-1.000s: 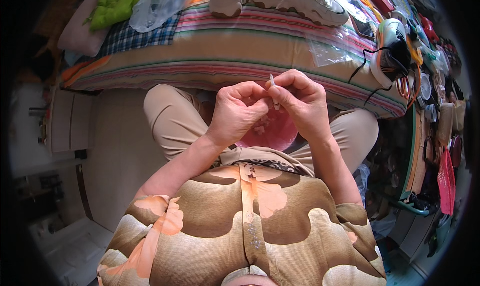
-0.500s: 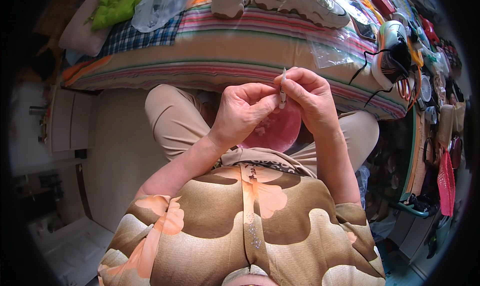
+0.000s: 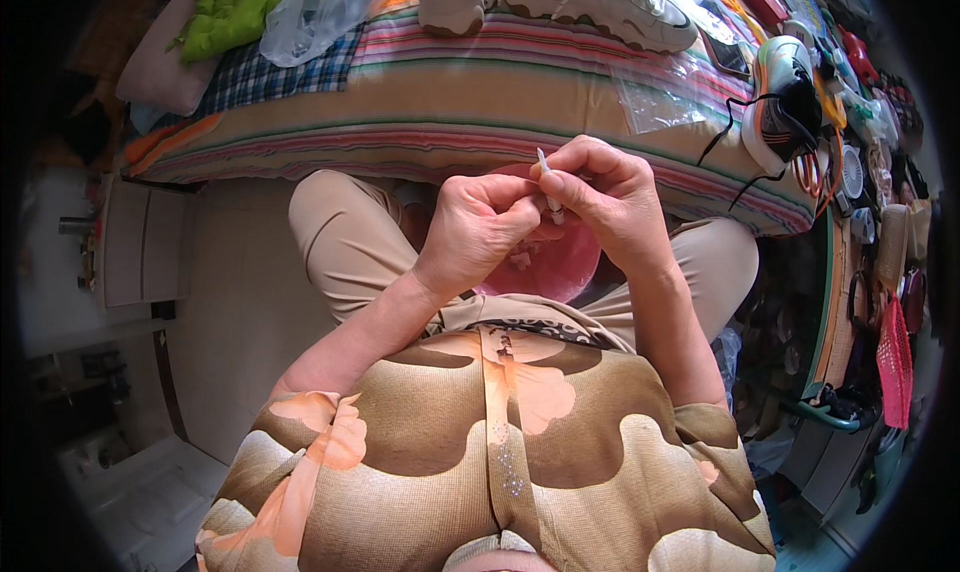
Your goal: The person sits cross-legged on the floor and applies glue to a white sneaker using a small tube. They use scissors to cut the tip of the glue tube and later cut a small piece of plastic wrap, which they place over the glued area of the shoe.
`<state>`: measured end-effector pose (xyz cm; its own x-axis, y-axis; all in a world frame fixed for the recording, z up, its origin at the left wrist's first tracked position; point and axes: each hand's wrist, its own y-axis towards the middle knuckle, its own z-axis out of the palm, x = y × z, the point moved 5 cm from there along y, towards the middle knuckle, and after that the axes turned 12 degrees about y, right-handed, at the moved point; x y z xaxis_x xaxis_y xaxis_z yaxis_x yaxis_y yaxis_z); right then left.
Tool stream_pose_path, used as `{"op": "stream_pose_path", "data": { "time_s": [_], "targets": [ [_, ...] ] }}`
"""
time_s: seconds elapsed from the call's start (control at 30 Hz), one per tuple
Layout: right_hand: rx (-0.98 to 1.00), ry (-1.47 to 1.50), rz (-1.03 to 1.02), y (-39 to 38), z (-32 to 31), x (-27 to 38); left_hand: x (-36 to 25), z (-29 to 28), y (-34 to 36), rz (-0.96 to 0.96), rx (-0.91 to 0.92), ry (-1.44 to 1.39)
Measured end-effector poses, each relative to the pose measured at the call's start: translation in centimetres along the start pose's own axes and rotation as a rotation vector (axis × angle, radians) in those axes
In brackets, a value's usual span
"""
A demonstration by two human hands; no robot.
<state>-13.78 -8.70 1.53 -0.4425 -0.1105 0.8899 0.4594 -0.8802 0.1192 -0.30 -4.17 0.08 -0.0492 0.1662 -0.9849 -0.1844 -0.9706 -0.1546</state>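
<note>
A slim white piece with a pointed end (image 3: 543, 161) is pinched between my two hands; I cannot make out its exact kind. My left hand (image 3: 478, 224) grips its side with thumb and bent forefinger. From the other side my right hand (image 3: 618, 200) closes thumb and fingertips on it near the point. Its lower end shows below the fingers. Just under both hands, between my knees, is a pink bowl (image 3: 572, 270) with small pale bits inside. My hands partly hide the bowl.
Ahead lies a bed with a striped cover (image 3: 450, 102). White sneakers (image 3: 640, 17), a clear plastic bag (image 3: 655, 97), a phone (image 3: 727, 57) and a dark-laced shoe (image 3: 785, 102) rest on it. Cluttered items line the right side. A pale cabinet (image 3: 140, 242) stands left.
The white piece has tilted, its pointed end shifting left. My right hand's fingertips have moved slightly left toward my left hand. The bowl stays in place.
</note>
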Motion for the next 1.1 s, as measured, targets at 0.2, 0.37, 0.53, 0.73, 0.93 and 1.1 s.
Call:
{"op": "stream_pose_path", "data": {
  "time_s": [0.2,0.37,0.53,0.73,0.93,1.1],
  "targets": [
    [-0.014,-0.013,-0.024,0.21,0.05,0.31,-0.65,-0.04,-0.01,-0.001,0.006,-0.009],
    [-0.014,0.005,-0.009,0.23,0.14,0.6,-0.89,0.02,0.14,0.035,0.019,0.037],
    [-0.002,-0.093,-0.075,0.07,0.23,0.28,-0.33,-0.14,-0.09,0.012,-0.007,0.055],
    [-0.019,0.018,0.007,-0.09,-0.16,0.43,-0.26,0.25,0.05,-0.002,0.01,-0.01],
    [-0.004,-0.031,-0.047,0.16,0.14,0.48,-0.5,0.07,0.07,0.111,0.002,0.027],
    [-0.012,-0.094,-0.144,-0.06,0.36,0.53,-0.42,0.25,-0.1,0.136,-0.02,0.038]
  ]
}}
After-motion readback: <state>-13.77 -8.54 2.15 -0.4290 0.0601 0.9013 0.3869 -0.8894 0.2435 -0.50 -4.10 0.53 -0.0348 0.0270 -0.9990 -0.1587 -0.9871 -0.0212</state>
